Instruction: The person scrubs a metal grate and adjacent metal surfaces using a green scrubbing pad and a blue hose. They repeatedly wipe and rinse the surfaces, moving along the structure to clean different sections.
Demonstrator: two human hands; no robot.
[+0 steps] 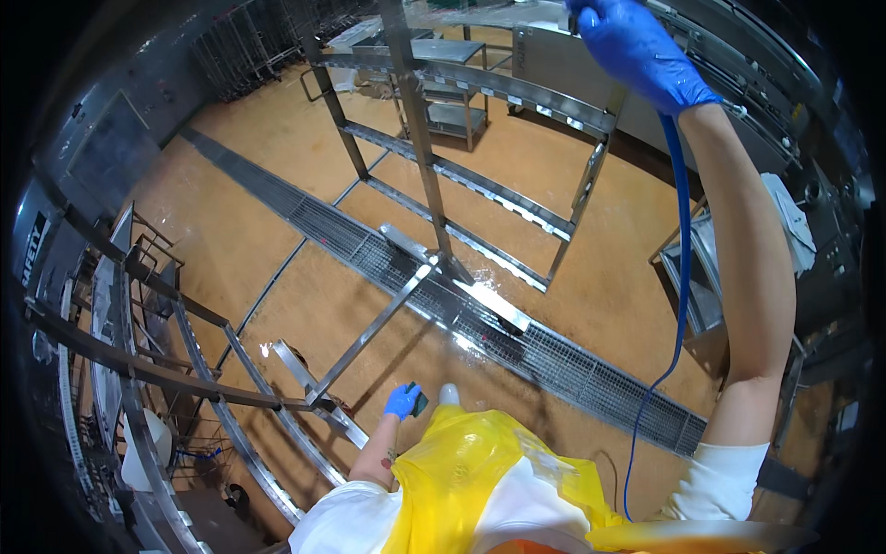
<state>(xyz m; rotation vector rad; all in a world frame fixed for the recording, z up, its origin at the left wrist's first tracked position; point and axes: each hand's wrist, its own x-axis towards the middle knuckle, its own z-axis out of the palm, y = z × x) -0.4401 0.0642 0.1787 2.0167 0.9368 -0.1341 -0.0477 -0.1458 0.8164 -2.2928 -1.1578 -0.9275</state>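
Note:
My left hand (400, 402), in a blue glove, is low in front of my yellow apron (471, 450) and holds a dark green scouring pad (419, 399). My right hand (633, 59), also blue-gloved, is raised at the top right edge with its fingers curled. A blue hose (682, 228) hangs from its wrist side down past my forearm. My right hand grips what seems to be the hose's nozzle, mostly hidden and cut off by the frame. Before me stands a wet metal rack frame (422, 152) with upright posts and horizontal rails.
A grated floor drain (332, 232) crosses the wet orange floor beneath the rack's foot. More metal rails (221, 395) curve along the left. A steel cart (450, 118) stands farther off. Large steel equipment (574, 69) lines the right, with a white cloth (789, 221) near it.

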